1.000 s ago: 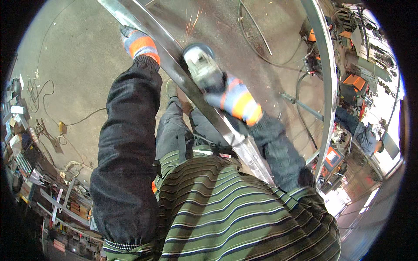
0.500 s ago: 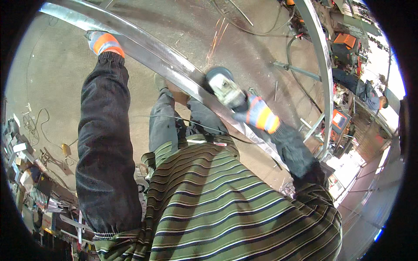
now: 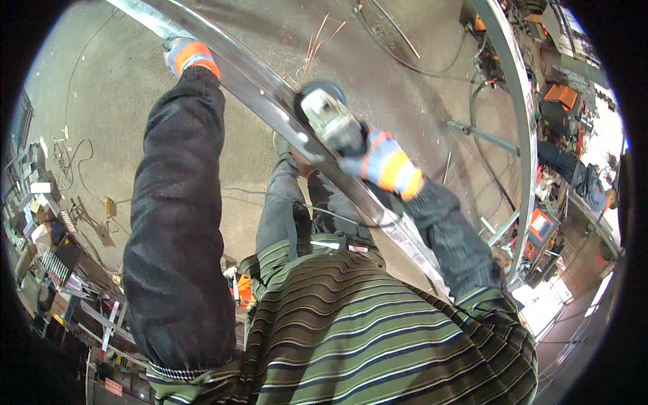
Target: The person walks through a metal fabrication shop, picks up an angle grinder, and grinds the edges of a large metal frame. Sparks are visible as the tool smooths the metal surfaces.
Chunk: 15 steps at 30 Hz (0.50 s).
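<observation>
Grinder [image 3: 331,120] held in right hand [image 3: 388,165], up against beam [image 3: 260,91], sparks [image 3: 313,48] beyond it; left hand [image 3: 192,57] gripping the same beam, well apart from grinder.

Lettering: none is legible. Small red-and-white tag [image 3: 358,249], five o'clock just off view centre, and orange-framed panel [image 3: 540,225], three o'clock farther out, are unreadable.
</observation>
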Each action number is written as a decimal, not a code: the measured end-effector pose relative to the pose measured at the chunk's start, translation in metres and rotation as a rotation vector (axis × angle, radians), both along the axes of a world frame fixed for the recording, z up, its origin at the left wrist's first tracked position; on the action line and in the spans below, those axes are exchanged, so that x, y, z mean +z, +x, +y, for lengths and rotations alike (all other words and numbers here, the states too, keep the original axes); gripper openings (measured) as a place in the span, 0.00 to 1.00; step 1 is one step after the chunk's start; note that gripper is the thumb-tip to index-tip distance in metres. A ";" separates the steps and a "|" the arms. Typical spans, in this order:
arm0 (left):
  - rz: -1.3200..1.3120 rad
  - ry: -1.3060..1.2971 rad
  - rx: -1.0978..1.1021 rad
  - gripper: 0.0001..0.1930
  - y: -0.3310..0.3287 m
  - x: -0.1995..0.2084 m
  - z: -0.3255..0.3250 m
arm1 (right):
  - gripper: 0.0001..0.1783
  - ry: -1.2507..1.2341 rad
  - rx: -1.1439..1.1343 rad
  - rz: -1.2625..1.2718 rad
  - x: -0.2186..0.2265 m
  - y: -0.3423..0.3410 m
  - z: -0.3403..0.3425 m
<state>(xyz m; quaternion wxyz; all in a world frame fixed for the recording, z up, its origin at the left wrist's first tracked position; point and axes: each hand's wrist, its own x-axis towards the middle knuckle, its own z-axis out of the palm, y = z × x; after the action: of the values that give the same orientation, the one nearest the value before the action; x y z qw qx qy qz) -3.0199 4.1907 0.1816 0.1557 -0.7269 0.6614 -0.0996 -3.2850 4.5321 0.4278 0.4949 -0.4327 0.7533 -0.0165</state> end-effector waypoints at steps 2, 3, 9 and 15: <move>1.168 -0.319 0.668 0.24 -0.014 0.020 0.016 | 0.44 0.034 -0.038 0.014 -0.003 -0.001 0.012; 1.346 -0.426 0.808 0.25 -0.020 0.035 0.022 | 0.45 0.022 -0.021 -0.033 -0.008 -0.001 0.012; 1.465 -0.510 0.882 0.27 -0.045 0.080 0.048 | 0.42 -0.091 -0.019 -0.053 -0.018 -0.005 -0.012; 1.089 -0.374 0.726 0.19 -0.028 0.037 0.024 | 0.36 -0.056 0.019 0.026 -0.001 -0.005 0.004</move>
<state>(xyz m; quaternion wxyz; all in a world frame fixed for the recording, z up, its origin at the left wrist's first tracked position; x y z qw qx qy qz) -3.0474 4.2149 0.2185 -0.3043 -0.8640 0.3313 0.2264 -3.2902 4.5359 0.4270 0.4730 -0.4538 0.7547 -0.0275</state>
